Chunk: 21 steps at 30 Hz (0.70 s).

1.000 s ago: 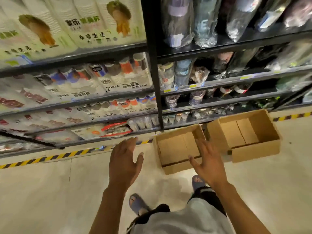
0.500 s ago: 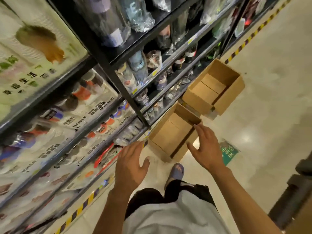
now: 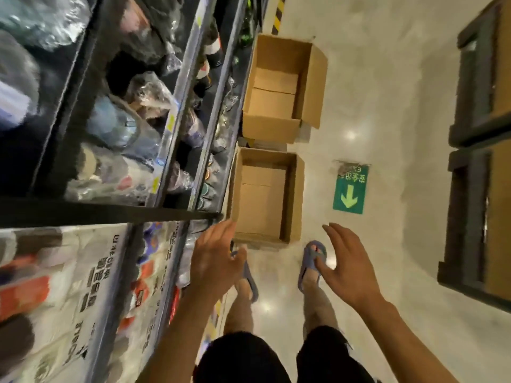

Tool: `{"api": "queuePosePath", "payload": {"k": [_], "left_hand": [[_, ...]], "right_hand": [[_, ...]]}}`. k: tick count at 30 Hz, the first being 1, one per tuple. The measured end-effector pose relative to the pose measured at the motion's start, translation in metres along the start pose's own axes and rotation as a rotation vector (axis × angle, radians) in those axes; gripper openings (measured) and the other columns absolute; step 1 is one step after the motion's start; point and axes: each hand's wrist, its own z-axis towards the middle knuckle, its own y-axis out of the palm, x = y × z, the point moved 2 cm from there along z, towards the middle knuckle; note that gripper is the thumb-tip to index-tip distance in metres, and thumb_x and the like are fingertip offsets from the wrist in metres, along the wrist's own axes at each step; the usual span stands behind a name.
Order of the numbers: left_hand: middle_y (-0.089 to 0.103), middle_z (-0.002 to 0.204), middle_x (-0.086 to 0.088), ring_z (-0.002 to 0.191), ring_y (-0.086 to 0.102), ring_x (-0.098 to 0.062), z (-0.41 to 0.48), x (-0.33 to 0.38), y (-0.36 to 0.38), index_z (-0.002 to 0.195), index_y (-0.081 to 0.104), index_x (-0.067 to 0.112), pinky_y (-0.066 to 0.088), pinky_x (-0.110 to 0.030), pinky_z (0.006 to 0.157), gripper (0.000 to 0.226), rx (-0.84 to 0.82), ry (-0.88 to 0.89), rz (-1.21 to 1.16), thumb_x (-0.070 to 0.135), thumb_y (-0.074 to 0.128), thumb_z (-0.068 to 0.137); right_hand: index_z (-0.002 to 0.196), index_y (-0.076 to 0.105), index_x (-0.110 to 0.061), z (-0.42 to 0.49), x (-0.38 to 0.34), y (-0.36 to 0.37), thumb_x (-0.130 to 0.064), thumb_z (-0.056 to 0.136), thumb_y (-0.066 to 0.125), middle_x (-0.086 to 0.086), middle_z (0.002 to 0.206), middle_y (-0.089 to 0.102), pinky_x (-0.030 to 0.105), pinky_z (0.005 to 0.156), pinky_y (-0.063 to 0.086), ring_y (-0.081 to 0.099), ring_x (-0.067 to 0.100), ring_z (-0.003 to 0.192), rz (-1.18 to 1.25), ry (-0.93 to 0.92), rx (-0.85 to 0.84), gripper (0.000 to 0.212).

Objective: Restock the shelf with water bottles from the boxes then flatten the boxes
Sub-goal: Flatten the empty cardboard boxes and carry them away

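Observation:
Two open cardboard boxes stand on the floor beside the shelf, both with nothing inside. The near box (image 3: 293, 194) lies just ahead of my feet; the far box (image 3: 309, 84) sits beyond it. My left hand (image 3: 214, 261) hovers with fingers spread by the near box's left corner, holding nothing. Over my right foot, my right hand (image 3: 349, 268) is spread too, apart from the box. Wrapped bottles (image 3: 143, 95) fill the black shelf (image 3: 110, 212) on the left, blurred.
A green floor sticker with an arrow (image 3: 349, 189) lies right of the near box. Dark-framed fixtures (image 3: 475, 189) line the right side of the aisle. Printed bottle packs (image 3: 83, 286) fill the lower left shelf. Yellow-black tape (image 3: 278, 15) marks the floor far ahead.
The view has swung to look down along the aisle. Both hands stay spread and hold nothing, now nearer the near box, with my feet just behind it.

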Motion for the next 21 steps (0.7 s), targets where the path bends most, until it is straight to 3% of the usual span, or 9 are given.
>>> {"api": "queuePosePath", "payload": {"k": [7, 12, 16, 21], "left_hand": [[0.058, 0.146, -0.008, 0.134, 0.054, -0.031, 0.1, -0.09, 0.126, 0.148, 0.052, 0.017, 0.047, -0.052, 0.108, 0.062, -0.102, 0.087, 0.073, 0.033, 0.07, 0.092], [0.049, 0.154, -0.006, 0.139, 0.046, -0.03, 0.162, -0.158, 0.238, 0.154, 0.041, 0.02, 0.045, -0.048, 0.11, 0.065, -0.163, -0.02, 0.057, 0.039, 0.065, 0.097], [0.044, 0.157, -0.01, 0.141, 0.044, -0.033, 0.201, -0.221, 0.32, 0.157, 0.034, 0.017, 0.043, -0.045, 0.111, 0.069, -0.132, -0.088, 0.037, 0.04, 0.063, 0.099], [0.034, 0.163, -0.014, 0.149, 0.034, -0.032, 0.247, -0.278, 0.395, 0.163, 0.023, 0.017, 0.031, -0.043, 0.121, 0.076, -0.059, -0.246, -0.126, 0.044, 0.058, 0.101]], "right_hand": [[0.156, 0.04, -0.024, 0.067, 0.051, 0.117, -0.076, 0.091, 0.039, 0.001, 0.163, 0.04, 0.051, 0.119, 0.039, 0.04, 0.027, 0.147, 0.097, 0.209, -0.053, 0.083], [0.156, 0.036, -0.03, 0.139, 0.113, 0.237, -0.067, 0.091, 0.049, -0.002, 0.163, 0.04, 0.045, 0.117, 0.038, 0.04, 0.026, 0.146, 0.134, 0.274, -0.16, 0.076], [0.159, 0.027, -0.027, 0.201, 0.167, 0.324, -0.067, 0.09, 0.058, 0.001, 0.165, 0.035, 0.046, 0.114, 0.039, 0.039, 0.028, 0.146, 0.173, 0.285, -0.214, 0.086], [0.16, 0.017, -0.032, 0.264, 0.207, 0.394, -0.052, 0.088, 0.075, 0.002, 0.165, 0.028, 0.051, 0.114, 0.039, 0.036, 0.031, 0.147, 0.341, 0.362, -0.108, 0.095]]}}
